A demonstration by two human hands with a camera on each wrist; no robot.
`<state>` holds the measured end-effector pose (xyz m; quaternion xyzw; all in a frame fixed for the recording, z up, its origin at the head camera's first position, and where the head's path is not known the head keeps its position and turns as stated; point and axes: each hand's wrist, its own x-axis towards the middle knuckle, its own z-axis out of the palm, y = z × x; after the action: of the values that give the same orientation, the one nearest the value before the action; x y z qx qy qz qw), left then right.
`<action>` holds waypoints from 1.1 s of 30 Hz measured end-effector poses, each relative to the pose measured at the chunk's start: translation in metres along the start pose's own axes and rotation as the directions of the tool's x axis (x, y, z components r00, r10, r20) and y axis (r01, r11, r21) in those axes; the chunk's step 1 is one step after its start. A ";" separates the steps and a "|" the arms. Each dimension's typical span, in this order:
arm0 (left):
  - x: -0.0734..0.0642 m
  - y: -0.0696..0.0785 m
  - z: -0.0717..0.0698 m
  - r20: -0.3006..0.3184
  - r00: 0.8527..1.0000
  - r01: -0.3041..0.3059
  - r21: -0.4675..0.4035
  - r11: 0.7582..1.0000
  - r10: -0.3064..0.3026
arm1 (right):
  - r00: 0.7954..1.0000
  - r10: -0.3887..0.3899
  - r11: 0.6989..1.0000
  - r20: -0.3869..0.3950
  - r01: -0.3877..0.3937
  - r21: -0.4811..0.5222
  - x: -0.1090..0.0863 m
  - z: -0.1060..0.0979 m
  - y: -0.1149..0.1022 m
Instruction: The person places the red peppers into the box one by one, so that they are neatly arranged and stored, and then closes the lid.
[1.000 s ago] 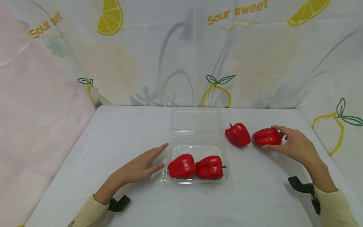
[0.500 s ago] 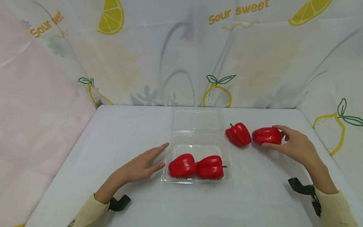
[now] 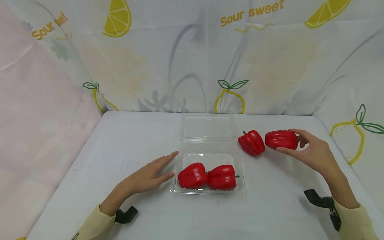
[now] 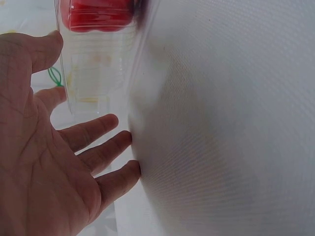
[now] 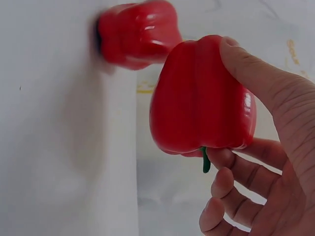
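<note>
My right hand (image 3: pixel 315 151) grips a red bell pepper (image 3: pixel 280 139) between thumb and fingers, above the table at the right. Its green stem (image 5: pixel 205 160) points toward my curled fingers in the right wrist view. Just left of it, a second red bell pepper (image 3: pixel 252 142) lies on the table. Two more peppers, a left one (image 3: pixel 193 175) and a right one (image 3: pixel 222 177), lie side by side in the front of a clear plastic clamshell box (image 3: pixel 207 191). My left hand (image 3: pixel 147 176) has its fingers spread, the thumb and index tips at the box's left edge.
The box's transparent lid (image 3: pixel 208 128) lies folded back toward the rear of the white table (image 3: pixel 120 143). A printed cloth (image 3: pixel 168 60) hangs behind the table and along both sides. Black wrist mounts (image 3: pixel 126 215) stick out from both sleeves.
My right hand has raised the gripped bell pepper off the table and shifted it slightly left. My left hand, the box and the other peppers stay where they were.
</note>
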<state>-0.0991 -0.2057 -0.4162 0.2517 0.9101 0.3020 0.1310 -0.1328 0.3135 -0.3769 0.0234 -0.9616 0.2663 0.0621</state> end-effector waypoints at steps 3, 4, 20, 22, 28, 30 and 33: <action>0.000 0.000 0.000 -0.002 1.000 -0.004 -0.001 1.000 0.004 | 1.000 -0.017 1.000 -0.016 0.018 0.018 -0.001 0.001 -0.006; 0.000 0.000 0.000 -0.002 1.000 -0.005 -0.002 1.000 0.005 | 1.000 -0.020 1.000 -0.018 0.020 0.024 -0.001 0.001 -0.008; 0.000 -0.001 0.000 -0.002 1.000 -0.008 -0.006 1.000 0.008 | 0.995 -0.100 0.992 -0.024 0.102 0.070 0.000 0.010 -0.040; 0.000 -0.001 0.000 -0.002 1.000 -0.008 -0.006 1.000 0.008 | 0.994 -0.105 0.992 -0.022 0.106 0.069 0.000 0.011 -0.044; -0.001 0.000 0.000 -0.007 1.000 0.000 0.002 1.000 0.000 | 0.990 -0.138 0.987 -0.014 0.139 0.075 0.003 0.016 -0.057; -0.002 0.000 0.000 -0.008 1.000 0.004 0.005 1.000 -0.004 | 0.989 -0.151 0.986 -0.012 0.151 0.076 0.004 0.018 -0.061; -0.001 0.000 0.000 -0.007 1.000 0.010 0.006 1.000 -0.010 | 0.986 -0.164 0.984 -0.011 0.164 0.076 0.005 0.020 -0.066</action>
<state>-0.0983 -0.2065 -0.4166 0.2466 0.9127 0.2993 0.1287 -0.1350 0.2463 -0.3594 0.1043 -0.9454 0.2968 0.0849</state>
